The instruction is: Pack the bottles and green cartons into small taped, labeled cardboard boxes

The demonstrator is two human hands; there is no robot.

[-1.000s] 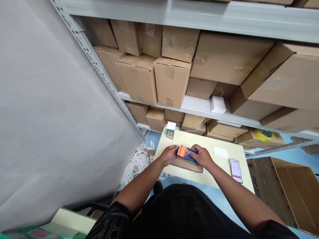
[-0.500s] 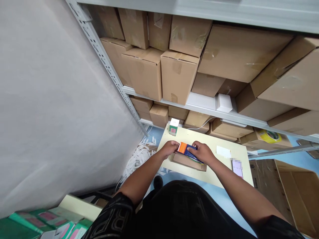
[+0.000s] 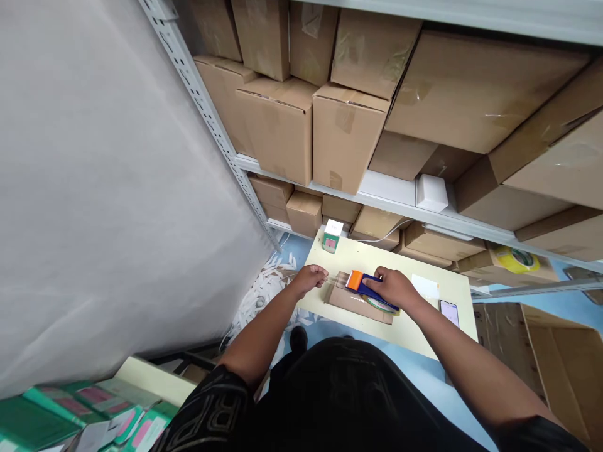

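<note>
A blue and orange tape dispenser [image 3: 362,284] is gripped in my right hand [image 3: 394,289], over a small cardboard box [image 3: 353,306] on the cream table [image 3: 405,333]. The roll of tape shows below the dispenser's body. Left of the box, my left hand [image 3: 311,280] has its fingers pinched together on the end of a clear strip of tape [image 3: 332,278], which stretches from the dispenser's orange head. The strip is thin and hard to see.
A green and white box [image 3: 332,236] stands at the table's back left corner. A white paper [image 3: 424,287] and a phone [image 3: 449,312] lie to the right. Shelves of cardboard boxes [image 3: 348,138] rise behind. An open carton [image 3: 541,351] stands at right, paper scraps [image 3: 259,301] at left.
My hands have moved apart: the left went left with the tape end, the right went right with the dispenser. A strip of tape now spans between them. The view has shifted slightly.
</note>
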